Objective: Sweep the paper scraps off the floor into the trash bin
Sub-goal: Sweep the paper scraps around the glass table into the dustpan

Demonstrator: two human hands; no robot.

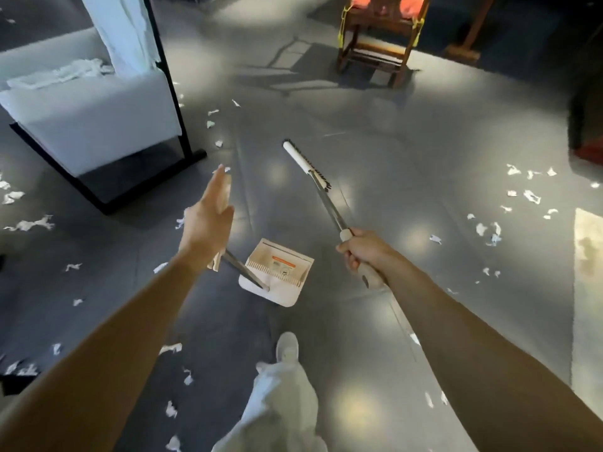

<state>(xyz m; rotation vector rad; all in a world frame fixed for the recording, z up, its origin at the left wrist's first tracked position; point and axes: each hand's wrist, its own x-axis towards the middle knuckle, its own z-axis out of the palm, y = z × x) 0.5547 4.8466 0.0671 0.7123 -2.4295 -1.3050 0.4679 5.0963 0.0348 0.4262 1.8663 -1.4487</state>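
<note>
Your right hand (359, 252) clenching broom (326, 197) handle, shaft running forward-left from grip. Your left hand (208, 220) released, fingers straight, hovering above dustpan (251, 283) handle. Thickest paper scraps (528, 195) lying on floor (375, 177) right of broom, nearer right hand. No trash bin showing.

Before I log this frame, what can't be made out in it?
Head view: the trash bin is nowhere in frame.
Head view: the left hand covers the top of the dustpan handle, so contact is unclear.
Head view: the dustpan's printed label is too small to read.
Head view: the broom bristles sit mostly behind its white head; whether they touch down is unclear.
</note>
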